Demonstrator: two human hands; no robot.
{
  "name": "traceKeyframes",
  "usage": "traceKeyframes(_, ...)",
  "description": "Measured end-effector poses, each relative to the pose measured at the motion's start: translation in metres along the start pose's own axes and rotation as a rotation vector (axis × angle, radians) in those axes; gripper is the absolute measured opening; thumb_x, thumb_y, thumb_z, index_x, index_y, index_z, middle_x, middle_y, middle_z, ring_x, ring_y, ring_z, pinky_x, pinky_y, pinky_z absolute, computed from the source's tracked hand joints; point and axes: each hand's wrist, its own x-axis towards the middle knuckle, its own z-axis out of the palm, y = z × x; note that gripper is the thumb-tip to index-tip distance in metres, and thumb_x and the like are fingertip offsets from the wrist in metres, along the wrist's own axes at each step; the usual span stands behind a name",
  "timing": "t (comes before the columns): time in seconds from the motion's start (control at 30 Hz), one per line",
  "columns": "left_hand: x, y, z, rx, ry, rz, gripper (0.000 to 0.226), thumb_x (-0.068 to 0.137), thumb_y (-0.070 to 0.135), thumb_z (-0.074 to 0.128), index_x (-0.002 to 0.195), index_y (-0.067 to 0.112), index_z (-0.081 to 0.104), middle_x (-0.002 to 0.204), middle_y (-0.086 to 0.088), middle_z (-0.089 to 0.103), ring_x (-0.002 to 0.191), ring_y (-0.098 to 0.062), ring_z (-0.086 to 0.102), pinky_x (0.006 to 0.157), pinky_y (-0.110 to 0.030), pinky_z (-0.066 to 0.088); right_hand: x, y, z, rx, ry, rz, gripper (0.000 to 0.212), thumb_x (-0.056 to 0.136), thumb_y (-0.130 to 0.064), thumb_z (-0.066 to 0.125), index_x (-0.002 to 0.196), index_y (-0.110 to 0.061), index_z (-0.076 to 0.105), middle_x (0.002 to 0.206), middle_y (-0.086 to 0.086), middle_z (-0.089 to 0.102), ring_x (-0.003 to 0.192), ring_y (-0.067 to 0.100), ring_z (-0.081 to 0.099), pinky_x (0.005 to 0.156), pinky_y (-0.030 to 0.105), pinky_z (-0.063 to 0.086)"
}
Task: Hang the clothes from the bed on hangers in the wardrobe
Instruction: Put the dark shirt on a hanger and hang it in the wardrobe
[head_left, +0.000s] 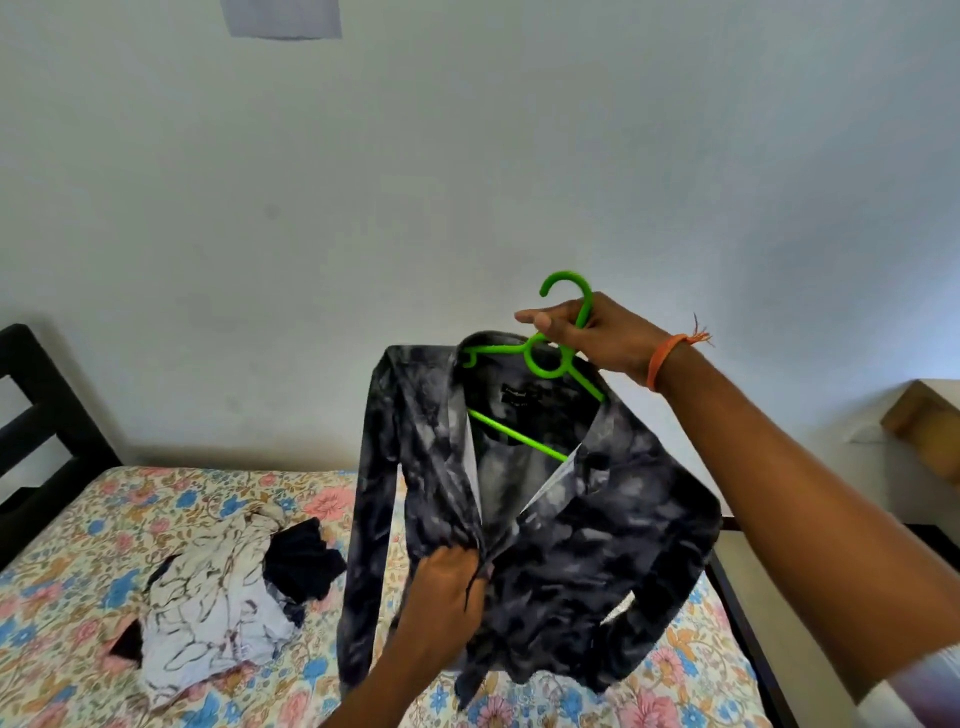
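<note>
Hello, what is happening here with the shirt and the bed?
A person is hanging clothes. The right hand holds a green hanger by its neck, above the bed. A dark mottled shirt already hangs on it. The left hand pinches the shirt's front edges together. A white patterned garment and a dark one still lie on the bed.

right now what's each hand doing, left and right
Left hand: pinching the front edge of the dark tie-dye shirt.
Right hand: gripping the neck of the green hanger, holding the shirt up.
</note>
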Motion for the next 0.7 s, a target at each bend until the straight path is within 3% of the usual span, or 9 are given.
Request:
traceKeyframes(0.07,-0.01,-0.001,0.003,-0.032,-0.025,0.001,0.029,0.096,0.033,0.046,0.072,0.022,0.036,0.066,0.0,0.044,0.062,-0.013,0.036,0.055,-0.03,0.031,0.001,0.001,0.008,-0.016,0.03,0.008,0.035,0.095,-0.034,0.061,0.118,-0.01,0.072,0.111,-0.007,0.071,0.096,-0.005,0.065,0.064,0.004,0.045)
traceKeyframes(0.13,-0.016,-0.005,0.005,-0.04,-0.1,-0.005,0.033,0.096,0.037,0.047,0.07,0.02,0.036,0.065,-0.001,0.045,0.062,-0.015,0.039,0.055,-0.032,0.032,0.001,0.007,0.02,-0.012,0.04,0.034,0.038,0.093,-0.038,0.062,0.111,-0.006,0.075,0.107,-0.007,0.073,0.1,0.004,0.067,0.063,0.009,0.047)
traceKeyframes(0.27,-0.026,-0.012,0.0,-0.091,-0.216,-0.14,0.04,0.087,0.054,0.055,0.071,0.018,0.046,0.074,0.004,0.049,0.068,-0.013,0.046,0.059,-0.034,0.04,-0.007,0.018,0.037,0.08,0.009,0.101,0.032,0.098,-0.037,0.057,0.104,-0.012,0.075,0.111,-0.012,0.071,0.094,-0.01,0.064,0.063,0.005,0.046)
traceKeyframes(0.4,-0.022,-0.001,-0.014,-0.427,-0.079,-0.428,0.055,0.071,0.057,0.08,0.096,0.023,0.046,0.09,0.003,0.049,0.076,-0.005,0.051,0.063,-0.019,0.042,-0.017,0.03,0.05,0.097,-0.038,0.157,0.03,0.098,-0.04,0.055,0.097,-0.018,0.075,0.116,-0.01,0.072,0.1,-0.006,0.064,0.064,0.017,0.048)
traceKeyframes(0.5,-0.009,0.005,-0.018,-0.573,-0.066,-0.533,0.09,0.058,0.059,0.087,0.129,0.026,0.043,0.12,0.01,0.053,0.106,-0.004,0.055,0.086,-0.021,0.048,-0.021,0.045,0.062,0.145,-0.056,0.209,0.037,0.097,-0.042,0.055,0.104,-0.013,0.076,0.111,-0.009,0.074,0.099,0.007,0.068,0.064,0.025,0.051)
traceKeyframes(0.57,-0.006,0.003,-0.01,-0.605,-0.097,-0.589,0.104,0.054,0.06,0.09,0.138,0.022,0.042,0.13,0.011,0.056,0.117,-0.006,0.056,0.095,-0.024,0.048,-0.023,0.057,0.069,0.192,-0.077,0.239,0.039,0.098,-0.041,0.054,0.107,-0.009,0.075,0.109,-0.005,0.075,0.096,0.013,0.069,0.062,0.026,0.052)
traceKeyframes(0.63,-0.007,0.001,0.002,-0.62,-0.107,-0.648,0.086,0.059,0.05,0.091,0.126,0.008,0.055,0.111,0.004,0.068,0.107,-0.016,0.066,0.086,-0.026,0.055,-0.023,0.072,0.073,0.235,-0.118,0.27,0.039,0.099,-0.038,0.052,0.106,-0.008,0.075,0.109,-0.004,0.075,0.097,0.015,0.068,0.061,0.025,0.052)
traceKeyframes(0.7,-0.008,0.003,0.016,-0.685,-0.036,-0.68,0.041,0.077,0.023,0.084,0.108,0.004,0.065,0.093,0.0,0.072,0.095,-0.021,0.07,0.081,-0.032,0.058,-0.02,0.092,0.076,0.277,-0.166,0.306,0.037,0.1,-0.036,0.05,0.103,-0.01,0.075,0.111,-0.004,0.074,0.101,0.015,0.067,0.068,0.028,0.053)
